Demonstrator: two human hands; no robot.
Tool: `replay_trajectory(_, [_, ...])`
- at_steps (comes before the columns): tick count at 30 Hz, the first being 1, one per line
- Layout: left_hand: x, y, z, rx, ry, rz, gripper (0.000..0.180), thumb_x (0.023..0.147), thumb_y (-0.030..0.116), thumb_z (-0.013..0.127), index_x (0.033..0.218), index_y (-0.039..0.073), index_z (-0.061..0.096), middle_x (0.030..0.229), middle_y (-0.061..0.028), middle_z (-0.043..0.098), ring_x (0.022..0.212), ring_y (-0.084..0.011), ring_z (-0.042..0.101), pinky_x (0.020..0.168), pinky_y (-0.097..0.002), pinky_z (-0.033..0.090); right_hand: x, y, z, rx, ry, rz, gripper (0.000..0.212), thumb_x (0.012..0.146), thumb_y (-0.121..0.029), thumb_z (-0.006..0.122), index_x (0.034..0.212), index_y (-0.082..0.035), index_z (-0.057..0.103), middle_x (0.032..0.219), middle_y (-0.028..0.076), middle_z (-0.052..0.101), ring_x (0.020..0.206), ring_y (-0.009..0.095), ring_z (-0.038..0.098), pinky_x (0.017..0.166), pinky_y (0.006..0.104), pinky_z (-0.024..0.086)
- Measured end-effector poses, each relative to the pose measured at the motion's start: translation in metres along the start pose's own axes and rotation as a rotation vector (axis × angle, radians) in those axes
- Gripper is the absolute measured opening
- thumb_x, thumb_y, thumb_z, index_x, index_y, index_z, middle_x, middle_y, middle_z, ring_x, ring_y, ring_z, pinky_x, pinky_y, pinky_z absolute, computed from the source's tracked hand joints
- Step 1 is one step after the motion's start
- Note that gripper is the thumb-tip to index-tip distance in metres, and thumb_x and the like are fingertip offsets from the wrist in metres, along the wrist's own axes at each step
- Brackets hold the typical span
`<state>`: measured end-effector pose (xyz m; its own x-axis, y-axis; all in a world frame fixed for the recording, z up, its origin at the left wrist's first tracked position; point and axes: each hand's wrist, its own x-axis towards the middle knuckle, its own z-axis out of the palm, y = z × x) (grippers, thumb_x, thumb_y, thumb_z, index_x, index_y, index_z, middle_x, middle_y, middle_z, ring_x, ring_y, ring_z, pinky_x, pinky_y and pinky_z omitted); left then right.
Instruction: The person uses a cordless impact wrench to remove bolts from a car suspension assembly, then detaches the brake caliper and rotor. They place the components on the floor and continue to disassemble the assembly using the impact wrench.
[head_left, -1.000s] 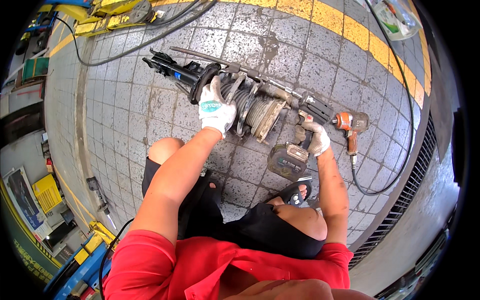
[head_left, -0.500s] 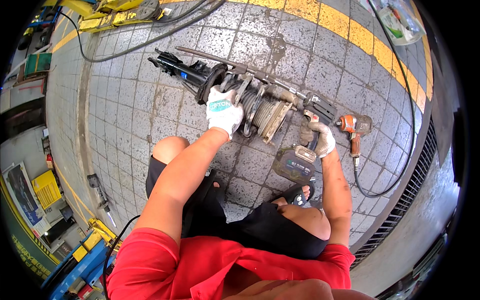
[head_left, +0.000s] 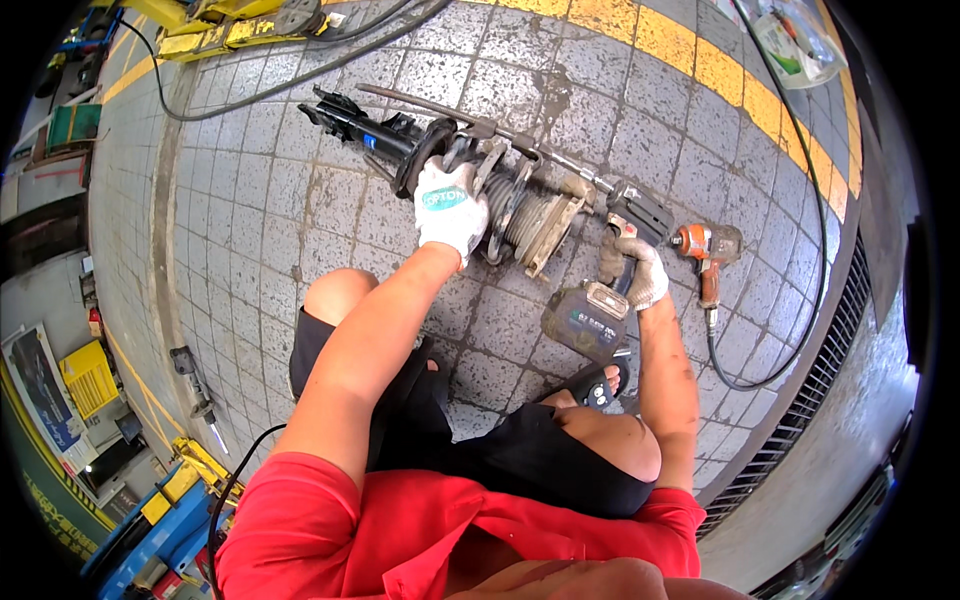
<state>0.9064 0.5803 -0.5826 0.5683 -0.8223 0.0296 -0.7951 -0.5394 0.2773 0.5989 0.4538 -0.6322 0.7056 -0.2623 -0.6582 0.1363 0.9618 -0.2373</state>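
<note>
A black strut (head_left: 385,140) with a coil spring and dusty ribbed boot (head_left: 535,220) lies slantwise on the tiled floor. A spring compressor's long threaded rod (head_left: 565,167) runs along its far side. My left hand (head_left: 450,208), in a white glove, grips the strut beside its black spring seat, with the fingertips partly hidden. My right hand (head_left: 642,270), in a dirty glove, is wrapped round the handle of a cordless impact wrench (head_left: 641,213). The wrench's nose meets the right end of the compressor rod, and its large battery points toward me.
Right of the cordless wrench lies an orange air impact wrench (head_left: 705,242) with a black hose (head_left: 805,345). A floor grating (head_left: 800,420) runs along the right. Yellow lift parts (head_left: 240,35) stand at the far left; another tool (head_left: 197,385) lies on the left floor.
The strut and my left hand have shifted slightly right, and the strut looks a little rolled. The cordless wrench's battery end has swung slightly left. Both hands keep their grip.
</note>
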Motion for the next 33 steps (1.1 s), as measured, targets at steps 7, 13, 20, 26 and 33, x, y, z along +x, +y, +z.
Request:
replay_trajectory(7, [-0.002, 0.000, 0.001, -0.158, 0.199, 0.180, 0.032, 0.095, 0.027, 0.069, 0.114, 0.002, 0.061, 0.105, -0.0225, 0.066, 0.099, -0.0438, 0.063, 0.088, -0.0508, 0.050, 0.002, 0.003, -0.008, 0.092, 0.021, 0.020, 0.008, 0.093, -0.014, 0.061, 0.097, -0.008, 0.059, 0.074, 0.000, 0.053, 0.059, 0.013, 0.048, 0.056, 0.0301, 0.041])
replay_trajectory(13, [-0.009, 0.020, 0.006, -0.450, -0.106, -0.290, 0.042, 0.105, 0.044, 0.053, 0.122, 0.006, 0.058, 0.107, -0.0275, 0.069, 0.099, -0.0484, 0.065, 0.087, -0.0520, 0.051, -0.003, 0.001, -0.001, 0.112, 0.004, 0.035, 0.009, 0.094, -0.013, 0.060, 0.098, -0.006, 0.060, 0.073, 0.000, 0.053, 0.060, 0.013, 0.049, 0.057, 0.0301, 0.042])
replay_trajectory(20, [-0.002, 0.019, 0.007, -0.340, -0.197, -0.310, 0.052, 0.105, 0.052, 0.048, 0.117, 0.003, 0.060, 0.109, -0.0284, 0.069, 0.102, -0.0486, 0.066, 0.089, -0.0521, 0.051, -0.004, -0.001, 0.004, 0.079, 0.063, 0.028, 0.012, 0.095, -0.015, 0.060, 0.100, -0.004, 0.060, 0.074, 0.000, 0.053, 0.060, 0.012, 0.049, 0.057, 0.0296, 0.042])
replay_trajectory(26, [-0.001, 0.019, 0.011, -0.325, -0.174, -0.295, 0.045, 0.103, 0.045, 0.052, 0.115, 0.003, 0.062, 0.110, -0.0274, 0.069, 0.101, -0.0477, 0.066, 0.089, -0.0504, 0.052, -0.007, -0.003, 0.004, 0.101, 0.004, 0.046, 0.013, 0.094, -0.015, 0.060, 0.101, -0.004, 0.060, 0.074, 0.000, 0.054, 0.059, 0.013, 0.049, 0.056, 0.0293, 0.042])
replay_trajectory(33, [-0.002, 0.009, 0.021, -0.322, -0.147, -0.242, 0.045, 0.103, 0.044, 0.053, 0.120, 0.003, 0.062, 0.113, -0.0271, 0.068, 0.103, -0.0467, 0.065, 0.088, -0.0507, 0.052, -0.005, 0.001, 0.010, 0.097, 0.089, 0.018, 0.017, 0.091, -0.016, 0.059, 0.104, -0.005, 0.058, 0.075, 0.000, 0.051, 0.059, 0.011, 0.046, 0.055, 0.0272, 0.040])
